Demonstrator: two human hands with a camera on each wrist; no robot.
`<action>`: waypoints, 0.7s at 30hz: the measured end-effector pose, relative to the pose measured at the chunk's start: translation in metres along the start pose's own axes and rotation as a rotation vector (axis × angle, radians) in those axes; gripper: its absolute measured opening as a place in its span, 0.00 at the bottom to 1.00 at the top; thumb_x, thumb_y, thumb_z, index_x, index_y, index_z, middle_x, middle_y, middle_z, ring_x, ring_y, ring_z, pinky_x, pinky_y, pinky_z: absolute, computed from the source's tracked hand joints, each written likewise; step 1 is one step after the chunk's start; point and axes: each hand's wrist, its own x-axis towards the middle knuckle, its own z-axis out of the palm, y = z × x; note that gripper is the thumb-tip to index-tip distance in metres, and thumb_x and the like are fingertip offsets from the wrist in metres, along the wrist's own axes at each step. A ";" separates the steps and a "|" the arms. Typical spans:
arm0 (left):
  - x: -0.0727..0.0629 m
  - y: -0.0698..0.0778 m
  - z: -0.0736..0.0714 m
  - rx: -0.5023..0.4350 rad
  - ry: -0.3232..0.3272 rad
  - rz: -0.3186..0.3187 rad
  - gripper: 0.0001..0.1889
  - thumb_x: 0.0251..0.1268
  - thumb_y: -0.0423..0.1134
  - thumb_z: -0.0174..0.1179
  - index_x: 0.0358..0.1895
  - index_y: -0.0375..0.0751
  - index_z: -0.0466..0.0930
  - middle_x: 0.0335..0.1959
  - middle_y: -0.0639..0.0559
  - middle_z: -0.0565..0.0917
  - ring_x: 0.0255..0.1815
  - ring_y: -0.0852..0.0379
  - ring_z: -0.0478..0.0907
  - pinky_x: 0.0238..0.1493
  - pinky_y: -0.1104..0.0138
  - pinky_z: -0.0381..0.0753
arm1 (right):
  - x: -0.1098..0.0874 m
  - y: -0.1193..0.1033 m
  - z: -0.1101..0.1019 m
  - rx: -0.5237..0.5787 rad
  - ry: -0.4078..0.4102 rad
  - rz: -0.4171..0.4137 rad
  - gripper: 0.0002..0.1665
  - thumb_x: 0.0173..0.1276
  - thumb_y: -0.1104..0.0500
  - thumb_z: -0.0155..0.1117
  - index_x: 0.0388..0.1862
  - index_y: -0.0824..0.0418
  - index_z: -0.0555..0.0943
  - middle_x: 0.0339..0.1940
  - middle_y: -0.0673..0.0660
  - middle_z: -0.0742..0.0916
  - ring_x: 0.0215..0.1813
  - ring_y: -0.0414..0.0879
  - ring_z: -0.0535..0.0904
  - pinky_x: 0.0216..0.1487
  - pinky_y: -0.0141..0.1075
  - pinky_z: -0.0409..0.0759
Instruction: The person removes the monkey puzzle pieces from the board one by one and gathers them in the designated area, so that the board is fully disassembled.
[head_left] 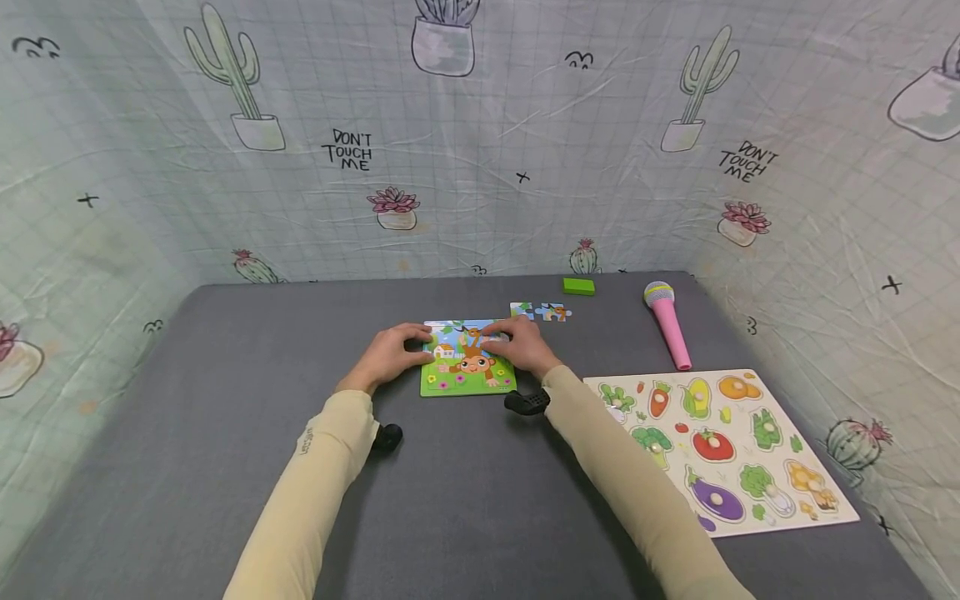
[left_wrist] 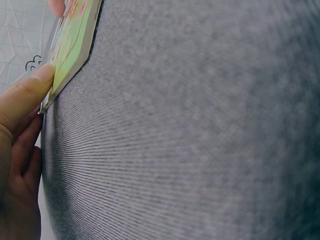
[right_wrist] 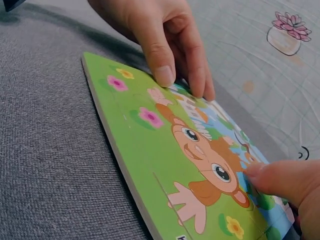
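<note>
The left hand (head_left: 390, 354) comes in from the lower left of the head view, thumb and forefinger spread apart, their tips resting at the left edge of the monkey puzzle (head_left: 472, 364). Its fingers are loosely bent; in the left wrist view the thumb lies on the board's corner and the other fingers reach past the edge. The right hand (head_left: 527, 344) reaches in from the lower right, thumb and forefinger touching the puzzle's upper right part; whether they pinch a piece I cannot tell. Both forearms, in pale sleeves (head_left: 322, 467), slant inward, a black device (head_left: 527, 402) hanging under each wrist.

The puzzle lies at the centre of the frame on the grey table (head_left: 180, 467). Its lower edge faces a stretch of grey between the forearms, and a broader stretch runs from the left hand to the table's slanting left edge. Just above the right hand lie two loose pieces (head_left: 553, 312), the left one partly hidden by the fingers. A green block (head_left: 578, 287) sits near the far edge, and a pink microphone (head_left: 670, 325) near the right edge. At lower right, the right sleeve overlaps the vegetable board (head_left: 738, 457) in the view.
</note>
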 end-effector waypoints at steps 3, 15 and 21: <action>0.000 0.000 0.000 -0.010 0.003 0.000 0.21 0.62 0.42 0.68 0.57 0.39 0.82 0.68 0.47 0.73 0.73 0.44 0.62 0.73 0.50 0.59 | 0.000 -0.001 0.001 -0.022 0.006 0.004 0.18 0.69 0.54 0.66 0.56 0.57 0.84 0.64 0.65 0.71 0.66 0.60 0.61 0.63 0.55 0.67; 0.000 0.001 -0.001 -0.019 0.001 0.001 0.21 0.62 0.43 0.68 0.57 0.39 0.82 0.68 0.48 0.73 0.73 0.45 0.62 0.73 0.50 0.59 | 0.003 -0.005 0.000 -0.055 0.007 -0.004 0.14 0.69 0.57 0.66 0.52 0.57 0.85 0.69 0.63 0.72 0.73 0.60 0.56 0.71 0.56 0.60; -0.001 0.001 -0.001 -0.016 -0.006 0.003 0.21 0.62 0.43 0.68 0.57 0.39 0.82 0.68 0.47 0.73 0.73 0.44 0.62 0.73 0.49 0.59 | 0.003 -0.005 0.002 -0.044 0.019 0.003 0.13 0.68 0.58 0.67 0.50 0.57 0.86 0.66 0.61 0.75 0.73 0.59 0.56 0.72 0.56 0.56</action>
